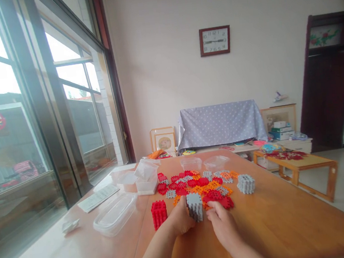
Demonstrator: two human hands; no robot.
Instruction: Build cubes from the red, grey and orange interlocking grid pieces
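Note:
My left hand (182,219) is closed around the left side of a grey stack of notched plastic building pieces (194,203), which stands upright near the table's front. Just right of that stack is my right hand (222,222), its fingers bent together at the near edge of some red pieces (219,200). Whatever lies between those fingertips is hidden. Left of my left hand stands a red stack of similar pieces (159,214). Beyond both hands spreads a loose pile of red, orange and grey pieces (193,182). Another grey stack (245,184) sits at the right.
On the wooden table (282,224), a clear plastic lid (116,216), a printed sheet (99,197) and a crumpled wrapper (70,226) lie at left. White containers (147,185) and clear tubs (216,163) stand behind. A low side table (314,162) is at right.

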